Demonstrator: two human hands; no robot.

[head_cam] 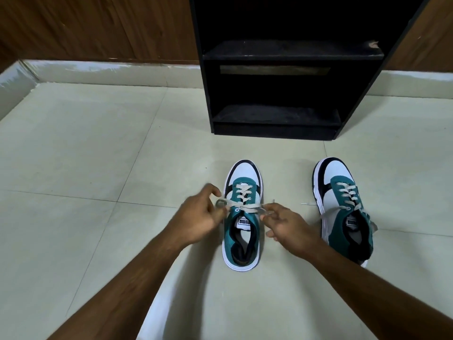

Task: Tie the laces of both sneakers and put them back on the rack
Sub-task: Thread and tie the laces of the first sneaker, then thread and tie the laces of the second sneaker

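Tying the first sneaker (242, 217): the left hand (199, 218) and the right hand (285, 223) each pinch a part of the pale lace (247, 208), which is drawn taut across the top eyelets. What looks like a small loop shows at the left fingertips; whether the knot is a first cross or a bow cannot be told. This sneaker stands on the tiled floor (98, 155), toe pointing toward the black rack (289, 69). The second sneaker (343, 207) stands to its right, well apart, its lace ends lying loose on the floor. Judged stage: early, the first knot in progress and both shelves of the rack bare. The next move would call for pulling both ends evenly outward to seat the knot, then turning to the second sneaker.
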